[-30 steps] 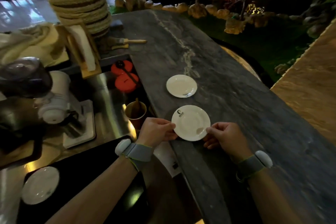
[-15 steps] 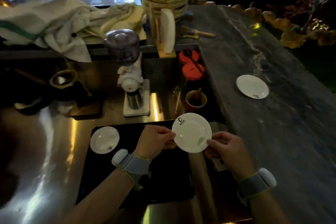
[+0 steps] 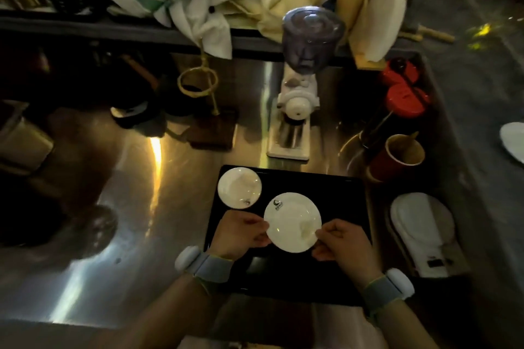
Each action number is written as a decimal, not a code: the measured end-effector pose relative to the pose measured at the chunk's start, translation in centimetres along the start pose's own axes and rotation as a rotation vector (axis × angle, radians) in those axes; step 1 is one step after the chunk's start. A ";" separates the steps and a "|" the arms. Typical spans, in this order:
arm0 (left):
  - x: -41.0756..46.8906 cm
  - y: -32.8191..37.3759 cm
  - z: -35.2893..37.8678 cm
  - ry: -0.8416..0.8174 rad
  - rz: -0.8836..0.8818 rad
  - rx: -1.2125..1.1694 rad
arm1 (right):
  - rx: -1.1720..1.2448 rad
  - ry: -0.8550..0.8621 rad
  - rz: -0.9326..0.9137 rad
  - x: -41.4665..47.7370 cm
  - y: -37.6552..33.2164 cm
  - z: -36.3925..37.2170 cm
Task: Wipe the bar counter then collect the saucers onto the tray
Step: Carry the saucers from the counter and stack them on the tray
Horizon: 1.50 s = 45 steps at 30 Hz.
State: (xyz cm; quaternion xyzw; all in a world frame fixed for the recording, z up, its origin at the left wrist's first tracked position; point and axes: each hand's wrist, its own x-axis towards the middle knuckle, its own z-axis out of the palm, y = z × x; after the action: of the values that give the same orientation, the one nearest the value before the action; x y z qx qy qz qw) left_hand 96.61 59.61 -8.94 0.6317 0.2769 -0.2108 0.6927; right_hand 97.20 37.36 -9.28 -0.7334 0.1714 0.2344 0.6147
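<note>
Swinging left since a moment ago, the saucer [image 3: 292, 221] now sits over the middle of the black tray [image 3: 340, 195] instead of at its right edge, and the view has dropped onto the tray. I've got it by opposite rims, left hand [image 3: 241, 231] on one side, right hand [image 3: 340, 244] on the other, fingers [image 3: 259, 225] clamped in a pinch on the edge, thumbs on top. It looks like glazed china to me: light, stiff, slick and quick to chip, so the rim is the right place to hold, and I'd say it wants lowering flat, not dropping. Whether the underside has met the tray yet, I can't tell. Just beyond my left hand a second saucer [image 3: 239, 187] lies on the tray, near the held one but apart from it, so I should keep the two from clinking. Far right, a third saucer [image 3: 513, 140] waits on the stone tabletop [image 3: 482, 93], well away from both hands.
</note>
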 end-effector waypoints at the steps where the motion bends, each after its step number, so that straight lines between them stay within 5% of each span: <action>1: 0.3 -0.4 -0.9 0.022 -0.010 0.002 | -0.006 -0.014 0.011 0.4 0.3 1.0; 13: 5.0 -2.5 -8.1 0.082 -0.215 -0.072 | -0.093 -0.106 0.066 5.6 1.3 8.9; 27: 10.4 1.0 -10.5 0.041 -0.328 0.056 | -0.136 -0.024 0.142 11.1 -1.1 12.2; 45: 13.6 -0.3 -10.6 0.190 -0.337 0.013 | -0.256 0.048 0.122 12.7 -1.4 12.8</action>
State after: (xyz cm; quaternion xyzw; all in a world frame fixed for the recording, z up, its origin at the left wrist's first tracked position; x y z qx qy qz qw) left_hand 105.42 70.88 -18.52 0.5980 0.4415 -0.2648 0.6143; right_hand 106.80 50.61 -16.83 -0.7993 0.1991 0.2738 0.4964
